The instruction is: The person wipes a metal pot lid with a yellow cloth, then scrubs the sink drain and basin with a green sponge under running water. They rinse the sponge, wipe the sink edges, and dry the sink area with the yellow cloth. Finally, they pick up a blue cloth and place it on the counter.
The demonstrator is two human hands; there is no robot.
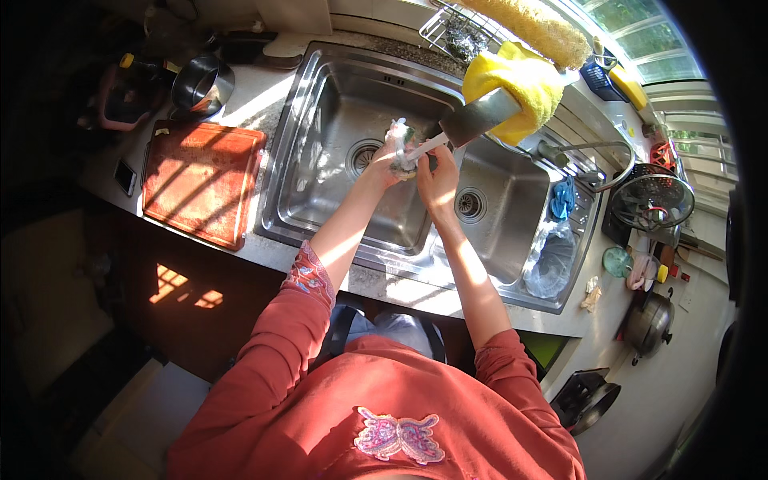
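Both hands are together over the left basin of a steel double sink point(318, 234), under water point(429, 146) running from a faucet point(480, 117). My left hand point(393, 159) is closed around a small wet bundle point(405, 143) with whitish and dark green parts; suds or glare hide what it is. Beside it, my right hand point(437, 171) has its fingers bent near the stream, and whether it grips anything is unclear. A yellow cloth point(528, 99) drapes over the faucet. Below the hands lies the left drain point(364, 156); the right basin has its own drain point(470, 204).
Left of the sink lie a reddish cutting board point(198, 180), a phone point(125, 177), a metal pot point(203, 84) and a knife point(282, 61). On the right are a blue cloth point(563, 198), a clear plastic bag point(549, 261), a glass lid point(653, 202) and a lidded pot point(649, 325).
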